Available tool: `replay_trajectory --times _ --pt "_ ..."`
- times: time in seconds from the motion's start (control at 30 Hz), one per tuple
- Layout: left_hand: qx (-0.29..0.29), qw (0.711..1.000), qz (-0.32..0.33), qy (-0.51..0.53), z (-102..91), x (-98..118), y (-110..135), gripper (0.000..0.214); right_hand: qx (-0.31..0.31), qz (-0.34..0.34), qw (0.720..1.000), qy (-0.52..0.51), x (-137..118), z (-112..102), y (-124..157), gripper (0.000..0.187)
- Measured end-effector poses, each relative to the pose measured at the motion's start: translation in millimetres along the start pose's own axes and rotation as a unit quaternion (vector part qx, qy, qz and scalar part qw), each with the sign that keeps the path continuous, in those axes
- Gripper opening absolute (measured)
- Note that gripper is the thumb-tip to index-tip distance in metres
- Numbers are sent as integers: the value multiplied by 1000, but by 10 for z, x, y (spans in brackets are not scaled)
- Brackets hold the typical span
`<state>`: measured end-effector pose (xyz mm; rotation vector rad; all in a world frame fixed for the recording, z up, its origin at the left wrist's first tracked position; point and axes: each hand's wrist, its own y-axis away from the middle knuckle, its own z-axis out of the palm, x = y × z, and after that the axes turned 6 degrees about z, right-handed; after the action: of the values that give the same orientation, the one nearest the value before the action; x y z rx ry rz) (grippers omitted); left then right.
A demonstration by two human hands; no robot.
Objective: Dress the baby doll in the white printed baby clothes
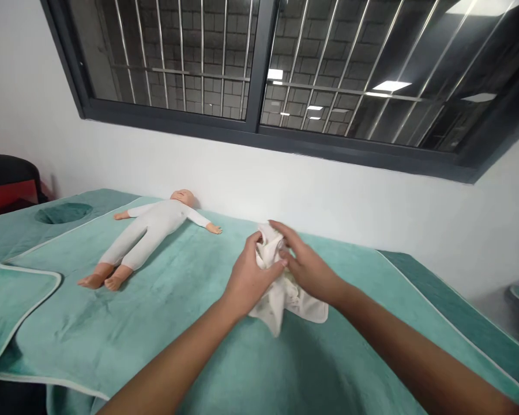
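Bunched between my two hands is a small white cloth (275, 305), perhaps a garment; its lower folds hang down over the green cover. My left hand (253, 276) grips the cloth's left side, thumb pointing right across it. On the other side, my right hand (307, 265) pinches the upper part with its thumb and fingers. Farther left a baby doll (155, 225) in a white long-sleeved suit lies on its back, arms spread, its head near the wall. Neither hand touches the doll.
A green plush cover (190, 288) with pale piping lies over the bed, its left corner folded back. At the far left the bed has a round hollow (64, 213). Behind stand a white wall (251, 184) and a barred window (255, 69). A black and red chair (11, 184) is at the left edge.
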<state>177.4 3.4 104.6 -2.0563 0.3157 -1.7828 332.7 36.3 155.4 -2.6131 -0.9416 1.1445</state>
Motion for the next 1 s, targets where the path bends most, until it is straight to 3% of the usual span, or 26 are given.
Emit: replay_trajectory --times 0.07,0.13,0.23,0.33,0.4,0.53,0.6,0.67,0.73,0.83,0.93,1.0 --pt "31 999 -19 -38 -94 57 -57 37 -46 4 998 -34 100 236 52 63" --pt "48 998 -45 -23 -229 79 -59 21 -35 31 997 -63 301 478 120 73" --pt "98 993 -60 29 -457 166 -21 18 -46 101 994 2 643 811 252 88" --pt "158 986 -49 16 -675 299 -9 21 -56 141 983 101 828 998 414 80" --pt "192 980 -49 -9 -793 354 -27 21 -34 82 985 149 829 1029 521 71" --pt "239 970 -36 -18 -892 350 -71 22 -29 -126 966 223 690 1063 692 70" --pt "235 972 -26 -14 -878 348 -73 22 -40 -150 957 245 631 1111 745 62" --pt "224 974 -21 -28 -858 374 -63 21 -42 -142 956 253 593 1126 779 38" --pt "227 973 -13 -49 -864 418 -50 21 -30 -152 957 246 560 1041 817 19" --pt "238 969 -13 -64 -931 466 -47 24 15 -136 967 213 521 672 932 16" --pt "223 972 -36 -64 -1009 431 -58 27 106 38 977 180 602 132 1131 24" --pt "213 973 -52 -69 -1042 354 -60 30 139 185 952 199 777 -198 1287 32"
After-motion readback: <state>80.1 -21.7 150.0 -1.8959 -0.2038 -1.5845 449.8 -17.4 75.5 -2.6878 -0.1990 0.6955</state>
